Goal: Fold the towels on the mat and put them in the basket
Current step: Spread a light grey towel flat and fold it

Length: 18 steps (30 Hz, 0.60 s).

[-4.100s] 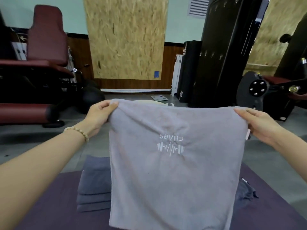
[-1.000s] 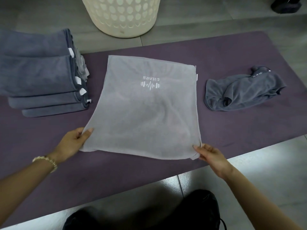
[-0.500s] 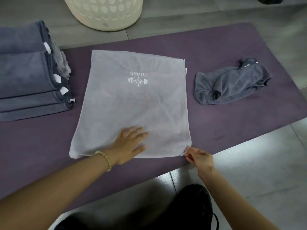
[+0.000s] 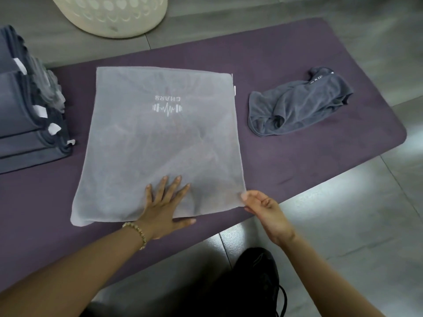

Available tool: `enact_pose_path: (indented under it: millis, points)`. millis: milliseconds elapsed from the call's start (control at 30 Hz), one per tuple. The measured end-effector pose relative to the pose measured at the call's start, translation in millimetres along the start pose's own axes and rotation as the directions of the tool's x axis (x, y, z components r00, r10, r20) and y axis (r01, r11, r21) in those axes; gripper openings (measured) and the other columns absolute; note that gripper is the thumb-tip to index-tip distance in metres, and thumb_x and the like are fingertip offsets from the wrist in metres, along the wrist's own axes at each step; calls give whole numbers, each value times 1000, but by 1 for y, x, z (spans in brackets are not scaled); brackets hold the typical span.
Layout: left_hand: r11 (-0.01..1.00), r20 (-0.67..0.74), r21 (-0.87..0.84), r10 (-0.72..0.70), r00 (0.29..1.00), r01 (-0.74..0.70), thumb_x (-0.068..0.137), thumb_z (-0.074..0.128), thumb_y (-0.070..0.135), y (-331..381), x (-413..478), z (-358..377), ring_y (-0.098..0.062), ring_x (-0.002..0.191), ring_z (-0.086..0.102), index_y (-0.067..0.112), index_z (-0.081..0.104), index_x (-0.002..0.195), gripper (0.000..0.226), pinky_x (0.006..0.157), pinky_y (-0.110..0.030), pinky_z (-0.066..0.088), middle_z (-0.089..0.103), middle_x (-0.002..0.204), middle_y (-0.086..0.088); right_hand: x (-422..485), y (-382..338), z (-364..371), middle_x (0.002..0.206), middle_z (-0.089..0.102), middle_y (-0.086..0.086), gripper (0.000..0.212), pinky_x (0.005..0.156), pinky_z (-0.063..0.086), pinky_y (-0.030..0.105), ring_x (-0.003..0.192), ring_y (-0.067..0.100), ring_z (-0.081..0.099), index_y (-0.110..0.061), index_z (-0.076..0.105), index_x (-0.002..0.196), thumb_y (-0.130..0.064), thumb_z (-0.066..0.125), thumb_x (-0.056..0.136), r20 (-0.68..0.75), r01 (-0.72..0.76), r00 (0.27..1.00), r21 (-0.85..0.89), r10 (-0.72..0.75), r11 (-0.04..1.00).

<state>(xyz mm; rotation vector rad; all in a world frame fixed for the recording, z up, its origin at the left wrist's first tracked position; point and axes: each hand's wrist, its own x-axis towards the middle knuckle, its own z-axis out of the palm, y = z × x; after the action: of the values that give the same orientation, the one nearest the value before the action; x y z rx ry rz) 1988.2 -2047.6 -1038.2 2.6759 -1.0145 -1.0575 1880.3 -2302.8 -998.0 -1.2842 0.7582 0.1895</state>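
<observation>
Left hand (image 4: pixel 163 203), fingers spread, pins the light towel (image 4: pixel 160 143) flat on the mat (image 4: pixel 286 53); right hand (image 4: pixel 263 207) pinches its near-right corner, poised to fold.

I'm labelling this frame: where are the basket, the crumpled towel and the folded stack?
basket (image 4: pixel 128 28), head view, on its perforated wall.
crumpled towel (image 4: pixel 304 104), head view, on its middle fold.
folded stack (image 4: pixel 16 106), head view, on one towel's top face.

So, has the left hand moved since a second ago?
Yes: the left hand left the light towel's near-left corner and now presses flat further right along its near edge.
</observation>
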Motion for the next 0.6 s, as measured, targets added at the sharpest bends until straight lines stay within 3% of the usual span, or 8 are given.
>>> enact_pose_path:
  millis: [67, 133, 200, 300, 400, 533, 600]
  points:
    - [999, -40, 34, 14, 999, -13, 53, -20, 91, 0, 0, 5, -22, 131, -46, 49, -34, 135, 93, 107, -56, -23, -43, 146, 8, 1, 5, 8, 82, 70, 8, 25, 73, 49, 13, 76, 13, 62, 1, 67, 88, -17, 78, 75, -5, -33, 999, -93, 33, 995]
    - [999, -42, 48, 12, 999, -10, 55, -24, 88, 2, 0, 7, -24, 131, -45, 52, -35, 131, 85, 104, -54, -25, -41, 148, 5, 3, 6, 11, 68, 68, 2, 10, 66, 50, 12, 67, 11, 61, -2, 65, 80, -5, 73, 77, -120, -38, 992, -26, 34, 999]
    - [999, -17, 54, 8, 1000, -7, 51, -28, 88, 4, 0, 6, -26, 130, -47, 53, -39, 128, 85, 104, -54, -26, -48, 143, 5, 3, 4, 8, 72, 72, 1, 19, 70, 54, 14, 72, 11, 68, -4, 65, 85, -13, 74, 70, -159, -29, 985, 217, 65, 976]
    - [997, 3, 79, -4, 1000, 3, 44, -35, 86, 7, 0, 3, -24, 121, -54, 52, -43, 125, 88, 105, -56, -23, -56, 136, 7, -1, 2, 4, 97, 74, 1, 22, 88, 54, 20, 92, 8, 70, -10, 69, 95, -22, 65, 78, -29, -97, 993, 383, 117, 919]
    - [997, 16, 75, -14, 1000, 12, 42, -39, 83, 5, 0, 2, -22, 118, -56, 52, -44, 124, 87, 106, -56, -22, -57, 134, 8, -1, -1, 2, 98, 71, -6, 14, 94, 48, 20, 92, 2, 65, -17, 65, 95, -26, 54, 91, 59, -164, 986, 250, 154, 954]
    - [1000, 24, 19, -5, 1000, 4, 47, -34, 85, 3, 0, 1, -25, 128, -48, 54, -36, 128, 87, 107, -54, -24, -51, 140, 9, -1, 9, -6, 66, 54, -8, 16, 68, 39, 16, 61, 1, 47, -13, 59, 83, -23, 54, 95, -29, -95, 995, -56, 93, 994]
    - [1000, 27, -4, -4, 1000, 4, 47, -32, 86, 5, 0, -1, -24, 128, -48, 55, -32, 130, 88, 106, -53, -25, -51, 139, 10, -2, 13, -6, 68, 57, -6, 33, 66, 42, 14, 63, 3, 50, -14, 60, 82, -47, 65, 82, -93, -58, 994, -61, 52, 996]
